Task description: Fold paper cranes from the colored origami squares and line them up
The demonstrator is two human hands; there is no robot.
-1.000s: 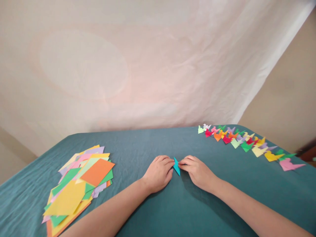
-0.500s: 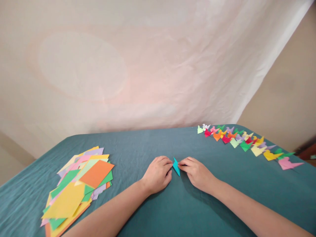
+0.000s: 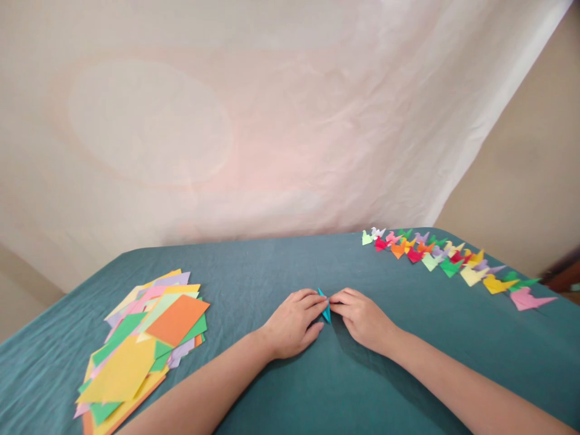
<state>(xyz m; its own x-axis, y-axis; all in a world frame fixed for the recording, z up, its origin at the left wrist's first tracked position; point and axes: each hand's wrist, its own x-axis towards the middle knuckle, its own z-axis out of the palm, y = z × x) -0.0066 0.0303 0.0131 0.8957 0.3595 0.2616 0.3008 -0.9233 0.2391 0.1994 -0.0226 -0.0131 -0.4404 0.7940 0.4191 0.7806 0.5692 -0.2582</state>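
Note:
A small blue folded paper [image 3: 325, 313], narrow and pointed at both ends, stands between my hands over the green cloth. My left hand [image 3: 295, 321] lies to its left, its fingertips pressed on the paper's near-left face and covering part of the middle. From the other side my right hand [image 3: 362, 315] pinches the paper's right edge between thumb and fingers. Both hands are closed on it, and the fingertips hide some of the folds.
On the left lies a loose pile of coloured paper sheets [image 3: 122, 368], an orange sheet [image 3: 179, 320] on top. Rows of folded paper birds [image 3: 428, 260] stand at the back right. Green cloth [image 3: 254, 266] covers the table, and a pale sheet [image 3: 272, 121] hangs behind.
My left hand has shifted slightly right, its fingers now reaching over the blue paper. The paper looks narrower and has turned a little. My right hand has barely moved.

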